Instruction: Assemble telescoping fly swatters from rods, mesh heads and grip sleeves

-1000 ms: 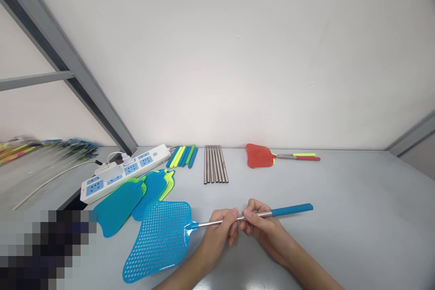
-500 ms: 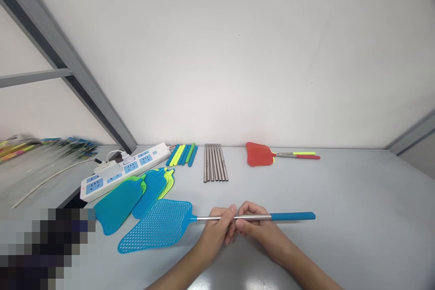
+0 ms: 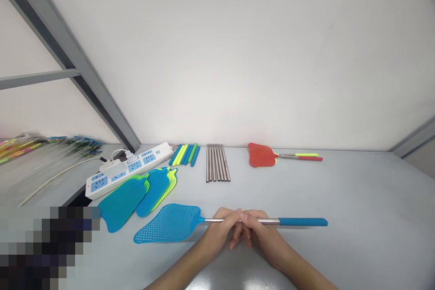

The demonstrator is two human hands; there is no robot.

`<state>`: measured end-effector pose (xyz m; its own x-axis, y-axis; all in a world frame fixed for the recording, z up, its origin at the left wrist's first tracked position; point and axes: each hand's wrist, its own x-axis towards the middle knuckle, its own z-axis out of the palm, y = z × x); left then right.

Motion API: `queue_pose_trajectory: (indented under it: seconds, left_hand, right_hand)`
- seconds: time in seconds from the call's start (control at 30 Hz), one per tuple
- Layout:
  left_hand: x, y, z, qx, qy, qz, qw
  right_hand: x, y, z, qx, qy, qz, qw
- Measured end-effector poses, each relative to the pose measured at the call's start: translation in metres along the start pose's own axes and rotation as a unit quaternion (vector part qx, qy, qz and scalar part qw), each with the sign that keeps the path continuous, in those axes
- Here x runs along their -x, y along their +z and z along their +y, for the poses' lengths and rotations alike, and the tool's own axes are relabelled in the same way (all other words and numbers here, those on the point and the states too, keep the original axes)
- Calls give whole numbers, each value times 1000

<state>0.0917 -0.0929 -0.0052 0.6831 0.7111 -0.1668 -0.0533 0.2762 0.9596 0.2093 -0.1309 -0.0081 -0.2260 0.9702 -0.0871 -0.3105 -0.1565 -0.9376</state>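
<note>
Both hands grip the metal rod of a blue fly swatter, held level above the grey table. My left hand is closed round the rod on the side of the mesh head. My right hand is closed on it nearer the blue handle. The two thumbs meet near the middle of the rod, and the fingers curl beneath it. The mesh head points left and is tilted. The fingers hide the rod's middle part.
Loose swatter heads overlap at the left beside a white power strip. Behind lie several coloured handle grips and several metal rods. At the back right, a red swatter head covers a yellow one.
My hands have drawn closer together, so the thumbs now meet. The blue swatter has shifted a little right in view, and its head has turned to look narrower.
</note>
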Motion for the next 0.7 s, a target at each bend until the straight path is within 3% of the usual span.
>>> queue_pose_trajectory:
  seconds: [0.17, 0.7]
  left_hand:
    - [0, 3, -3, -9, -4, 18, 1000]
    - [-3, -2, -4, -70, 3, 30, 997]
  right_hand:
    - [-2, -3, 9, 9, 7, 56, 998]
    - [-4, -2, 6, -21, 4, 93, 995]
